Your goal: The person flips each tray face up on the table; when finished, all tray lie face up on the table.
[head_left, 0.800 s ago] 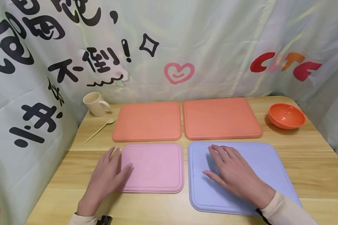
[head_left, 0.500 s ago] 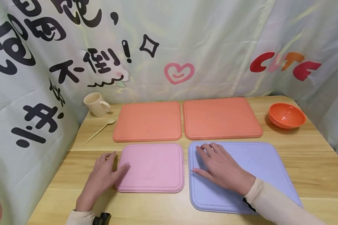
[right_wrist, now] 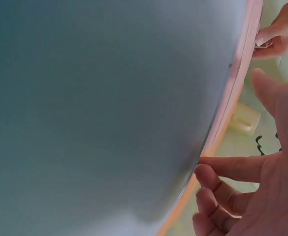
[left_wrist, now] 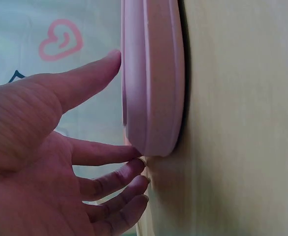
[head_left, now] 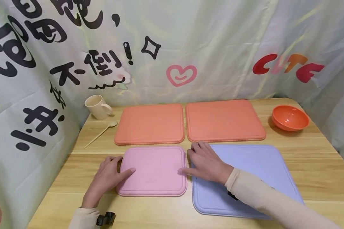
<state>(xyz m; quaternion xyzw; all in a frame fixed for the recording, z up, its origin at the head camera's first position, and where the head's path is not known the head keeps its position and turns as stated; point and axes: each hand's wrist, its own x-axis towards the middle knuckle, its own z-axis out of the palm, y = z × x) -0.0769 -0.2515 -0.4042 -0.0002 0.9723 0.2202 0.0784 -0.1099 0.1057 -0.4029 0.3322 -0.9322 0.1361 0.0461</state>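
Observation:
A pink rectangular board [head_left: 154, 171] with rounded corners and a grooved rim lies on the wooden table between my hands. My left hand [head_left: 105, 175] is at its left side, thumb over the top face and the other fingers loosely bent by the edge. In the left wrist view, the index fingertip of this hand [left_wrist: 50, 147] is right at the board's corner. My right hand [head_left: 207, 162] reaches across the left edge of a larger blue board [head_left: 246, 171]. Its thumb extends over the pink board's right rim, and its bent fingers point into the gap between the two boards.
Two orange boards [head_left: 150, 124] lie side by side behind. A beige mug [head_left: 96, 107] and a beige spoon [head_left: 101, 133] are at the back left. An orange bowl [head_left: 290, 118] stands at the back right. A printed curtain [head_left: 218, 57] hangs behind the table [head_left: 318, 165].
My right hand has moved left across the blue board to the pink board's right edge. The left hand has shifted slightly, staying by the left edge. The boards lie as before.

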